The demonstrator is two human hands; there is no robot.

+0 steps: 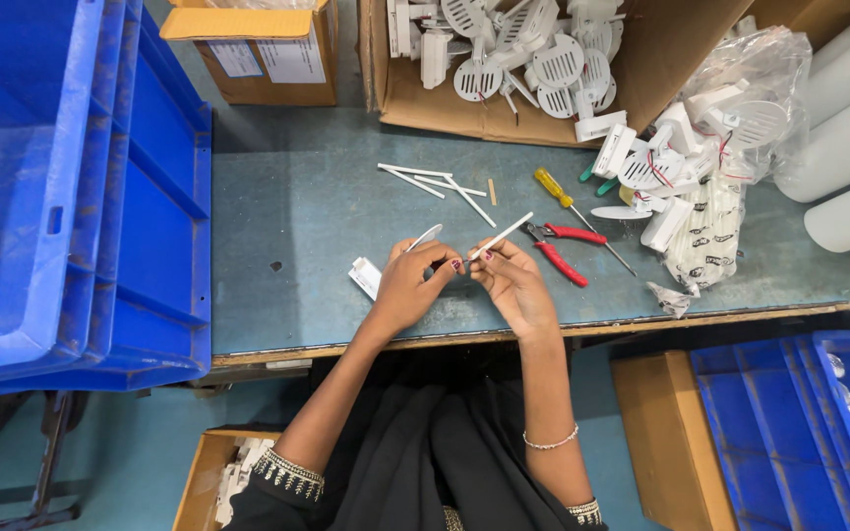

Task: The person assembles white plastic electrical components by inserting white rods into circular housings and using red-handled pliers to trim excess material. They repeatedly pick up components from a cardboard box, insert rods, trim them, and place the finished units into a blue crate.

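Observation:
My left hand (413,285) and my right hand (512,280) meet over the grey-blue table (297,216). The right hand pinches a thin white tube (506,233) that slants up to the right. The left hand grips a small part with a thin white strip (425,236) sticking up from it. The fingertips of both hands touch at the middle. A small white block (366,277) lies on the table just left of my left wrist.
Several loose white tubes (435,181), a yellow-handled screwdriver (555,189) and red-handled pliers (563,251) lie beyond the hands. A cardboard box of white round plastic parts (523,59) stands behind, a bag of the same parts (700,147) right. Blue crates (71,197) fill the left.

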